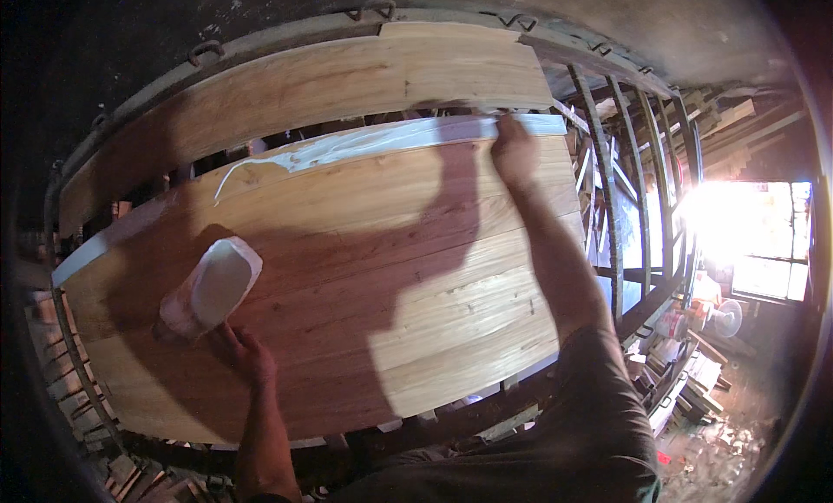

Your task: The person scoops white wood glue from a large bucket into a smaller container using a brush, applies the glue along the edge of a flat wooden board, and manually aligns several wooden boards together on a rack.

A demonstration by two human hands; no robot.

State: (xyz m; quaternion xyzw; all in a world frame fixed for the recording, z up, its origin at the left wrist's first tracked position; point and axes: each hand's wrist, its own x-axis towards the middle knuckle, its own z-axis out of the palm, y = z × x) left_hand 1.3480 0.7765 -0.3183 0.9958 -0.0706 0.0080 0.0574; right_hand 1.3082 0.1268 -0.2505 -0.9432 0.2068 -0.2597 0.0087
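Note:
My left hand (244, 352) grips a white cut-open plastic container (184, 302) at its lower end. It is held tilted over the planks, its wide mouth showing a pale inside. Several pale wooden planks (347, 303) lie side by side beneath. Along the far edge of these planks runs a white, wet-looking glue strip (347, 150), with a thin trail curling off it. At the strip's right end my right hand (514, 149) is closed, its fingertips at the edge; anything inside it is hidden. Beyond a narrow gap lies a separate plank (295, 82).
The planks rest on a dark metal rack (614, 199) with bars showing at the right. Metal loops (206, 52) stick up along its far rail. Stacked timber (737, 126) and scrap wood (698, 386) lie to the right, near a bright window (772, 243).

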